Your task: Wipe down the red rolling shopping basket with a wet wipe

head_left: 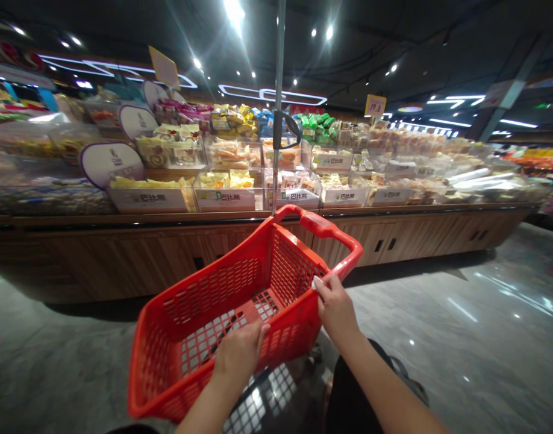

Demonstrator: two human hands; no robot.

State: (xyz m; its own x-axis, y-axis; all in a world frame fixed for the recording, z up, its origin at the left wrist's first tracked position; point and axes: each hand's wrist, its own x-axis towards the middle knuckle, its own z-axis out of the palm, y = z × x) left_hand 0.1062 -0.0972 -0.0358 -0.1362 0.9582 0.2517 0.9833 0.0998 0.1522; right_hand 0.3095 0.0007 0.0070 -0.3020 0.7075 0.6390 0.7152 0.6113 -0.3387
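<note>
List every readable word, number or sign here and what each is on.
"巴比熊": several white bin labels.
"19.8", digits blurred and uncertain: yellow-edged sign at right.
Round white signs at left: lettering unreadable.
Remaining lettering: too small or blurred.

The cart (299, 316) is glossy plastic, the counter (123, 259) wood-grained, the floor (439, 319) polished, the white wad (317, 282) (mostly hidden) perhaps paper.

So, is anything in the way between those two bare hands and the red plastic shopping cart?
Nothing visible stands between the left hand and the near side of the cart. By the curved red handle, only a small white piece shows, pinched by the right hand.
</note>
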